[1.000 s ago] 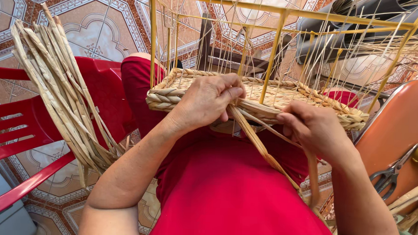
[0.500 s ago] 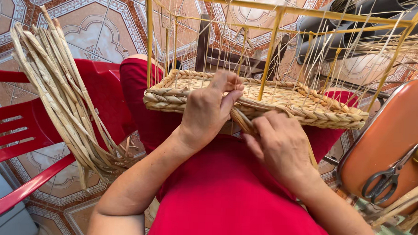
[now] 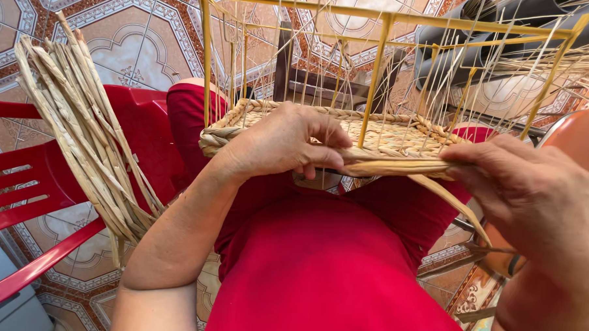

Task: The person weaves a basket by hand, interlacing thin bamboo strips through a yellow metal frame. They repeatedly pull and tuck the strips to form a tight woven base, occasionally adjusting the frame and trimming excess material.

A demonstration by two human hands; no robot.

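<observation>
1. The left hand (image 3: 283, 142) presses the near edge of the woven basket (image 3: 387, 136), fingers curled over it, on the lap.
2. The right hand (image 3: 535, 187) pinches a straw strand (image 3: 399, 168), seemingly between thumb and fingers.
3. A bundle of straw (image 3: 80, 138) leans on the red chair (image 3: 20, 182).

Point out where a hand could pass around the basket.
Open gap on the lap, between the left hand and right hand, below the basket. Crowded: inside the yellow frame, thick with upright strands, and at the left, where the reed bundle lies on the red chair.

Basket (image 3: 400, 133) on lap; straw bundle (image 3: 86, 145) left, on chair (image 3: 19, 195).
</observation>
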